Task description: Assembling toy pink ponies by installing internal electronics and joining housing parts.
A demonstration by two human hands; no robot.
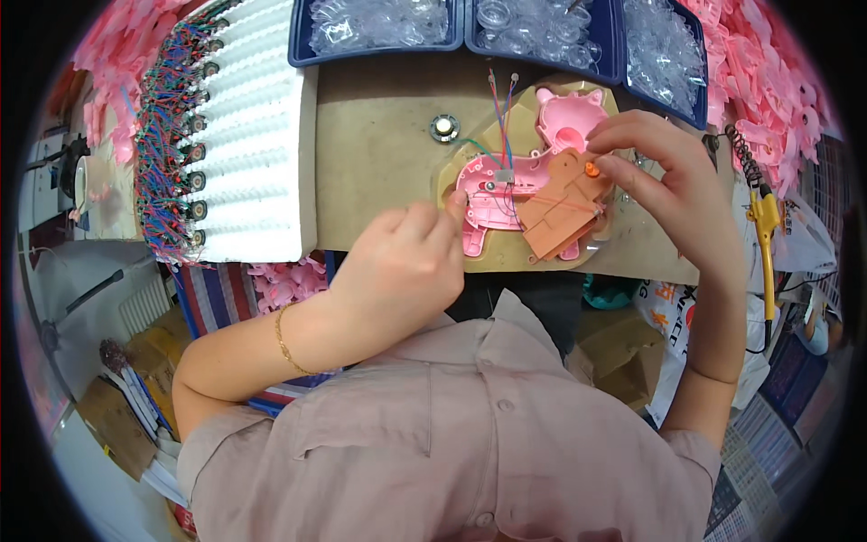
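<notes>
A pink animal-shaped plastic shell half (492, 212) lies hollow side up on a yellowish holder (447, 181) in front of me. Wires run from a small grey part (504, 176) in it, and a green one leads toward a round speaker (444, 128). Across the shell's right side lies an orange-brown brick-patterned piece (562, 203) with a small orange knob (591, 169). My left hand (411, 257) is closed at the shell's left edge; whatever its fingertips hold is hidden. Above the knob, my right hand (664, 172) has thumb and forefinger apart, near the shell's head end.
Blue bins (461, 32) of clear plastic parts line the table's back edge. A white ridged tray (257, 135) at left carries several wired speakers (197, 154). Pink parts (759, 63) are heaped at far right, beside a yellow-handled tool (766, 226) on a coiled cord.
</notes>
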